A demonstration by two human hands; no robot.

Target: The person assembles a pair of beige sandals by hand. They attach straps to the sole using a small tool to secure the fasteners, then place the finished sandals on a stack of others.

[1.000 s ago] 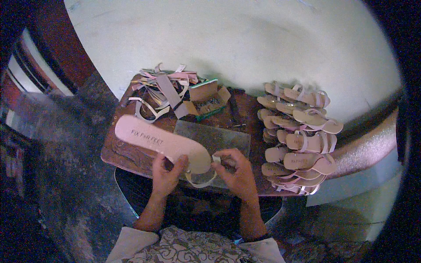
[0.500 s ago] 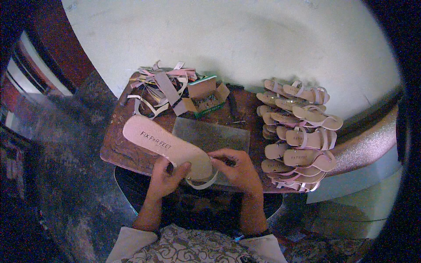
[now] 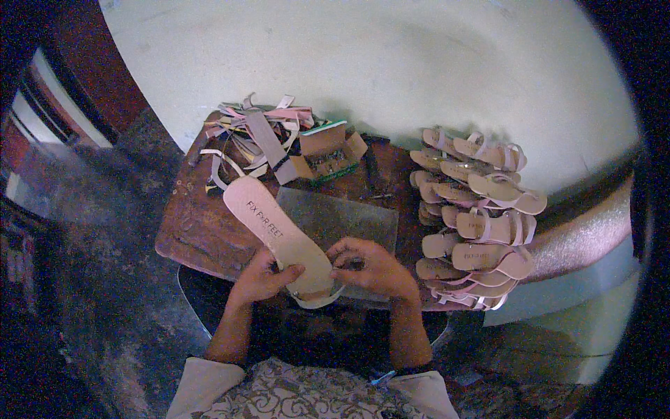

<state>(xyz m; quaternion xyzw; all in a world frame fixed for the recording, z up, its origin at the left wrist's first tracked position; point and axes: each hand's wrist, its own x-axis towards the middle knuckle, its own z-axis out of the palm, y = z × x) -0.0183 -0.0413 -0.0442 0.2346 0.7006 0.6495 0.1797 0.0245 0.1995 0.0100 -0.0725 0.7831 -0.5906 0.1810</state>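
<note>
A flat pale-pink sandal [image 3: 273, 227] with dark lettering on its insole is held up over the front of the table, its heel end slanting away to the far left. My left hand [image 3: 259, 281] is closed round its left edge, thumb lying on top of the insole. A light strap [image 3: 322, 302] loops at the toe end, nearest me. My right hand [image 3: 371, 267] is closed in a pinch at the right edge of the sandal, beside the strap; exactly what sits between its fingertips is hidden.
On the brown table [image 3: 202, 227] lies a dark glassy slab [image 3: 338, 216]. Behind it are an opened cardboard box [image 3: 328, 159] of small metal pieces and a heap of strap strips [image 3: 262, 133]. Stacked sandals [image 3: 481, 216] line the right side. A pale wall [image 3: 377, 63] rises behind.
The sandal has turned more upright, its heel end swinging right and slightly away. Both hands stay on it; my right hand's fingers have shifted a little along the edge.
</note>
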